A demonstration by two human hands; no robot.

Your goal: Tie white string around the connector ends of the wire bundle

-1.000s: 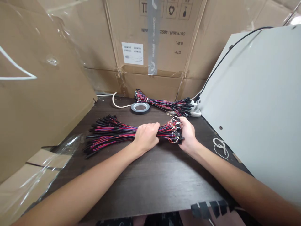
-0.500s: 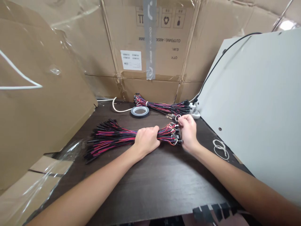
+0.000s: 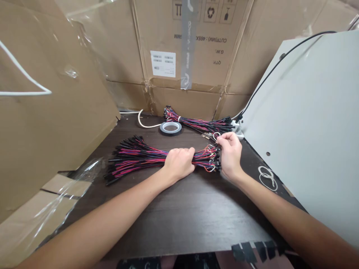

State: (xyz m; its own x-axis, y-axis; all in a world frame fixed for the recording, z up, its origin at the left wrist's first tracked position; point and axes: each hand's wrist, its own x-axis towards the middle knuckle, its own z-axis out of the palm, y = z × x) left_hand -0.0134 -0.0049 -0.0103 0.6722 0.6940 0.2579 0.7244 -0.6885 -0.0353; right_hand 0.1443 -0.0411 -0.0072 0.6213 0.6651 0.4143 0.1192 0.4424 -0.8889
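Since the earliest frame, your right hand (image 3: 231,155) has shifted from the connector ends of the wire bundle (image 3: 143,155) to just past their far corner, and the small white loop (image 3: 214,135) now stands out beyond the plugs, while your left hand (image 3: 179,163) stays where it was on the wires. The bundle lies in front of you on the worktop (image 3: 179,216), its long axis running left to right: black-sleeved ends fan out to your left, small plugs gather at your right. Your left fingers are closed around it, nearer the plug end than the fan. Your right thumb and forefinger are pinched together on the loop, with the plugs just below and to the left of those fingertips, so the right hand is the nearer one to that end. Whether the loop is wholly free of the wires is too small to tell. Beyond, a second wire bundle (image 3: 202,122) lies roughly parallel, plugs on the left this time, with a roll of tape (image 3: 163,130) just in front of its plug end. White bands (image 3: 262,173) lie beyond your right wrist, near the pale panel (image 3: 316,123)
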